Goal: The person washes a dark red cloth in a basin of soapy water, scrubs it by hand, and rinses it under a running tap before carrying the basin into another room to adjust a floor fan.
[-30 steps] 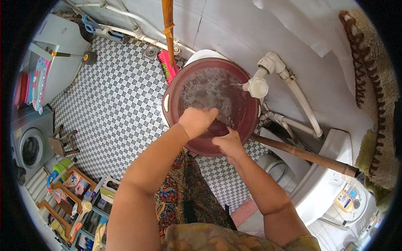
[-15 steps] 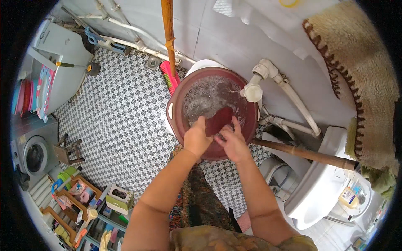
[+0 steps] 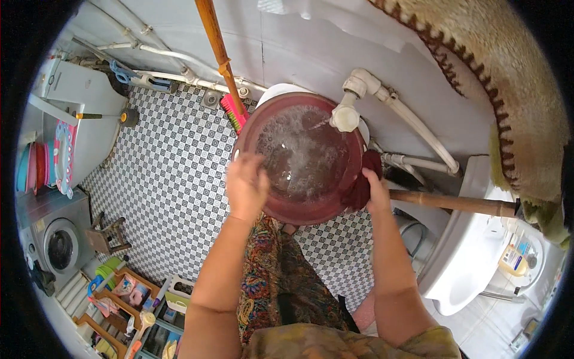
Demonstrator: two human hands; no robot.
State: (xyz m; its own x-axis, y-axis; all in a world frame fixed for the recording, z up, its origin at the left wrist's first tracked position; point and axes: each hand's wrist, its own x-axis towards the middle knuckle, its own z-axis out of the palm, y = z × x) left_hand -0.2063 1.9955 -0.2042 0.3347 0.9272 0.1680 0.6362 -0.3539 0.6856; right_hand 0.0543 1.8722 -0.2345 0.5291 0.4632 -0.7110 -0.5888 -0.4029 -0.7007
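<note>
A round maroon basin (image 3: 281, 206) holds foamy water (image 3: 299, 149), with a thin stream running into it from the white tap (image 3: 345, 118). My right hand (image 3: 376, 192) is closed on a dark red cloth (image 3: 359, 188), which drapes over the basin's right rim and hides the handle there. At the left rim, close to the pale handle slot, is my left hand (image 3: 246, 186). Its fingers are smeared by motion, so I cannot tell whether they touch the rim. No cloth shows in it.
White pipes (image 3: 421, 134) run along the wall behind the basin. A bamboo pole (image 3: 454, 202) extends right toward a white sink (image 3: 460, 257). Left of the basin stands a pink brush (image 3: 232, 112) with a wooden handle. A washing machine (image 3: 60, 245) and a small stool (image 3: 107, 235) are farther left.
My hands have parted from above the water. The right took the dark red cloth to the right rim; the left moved to the left rim. The view has shifted slightly.
</note>
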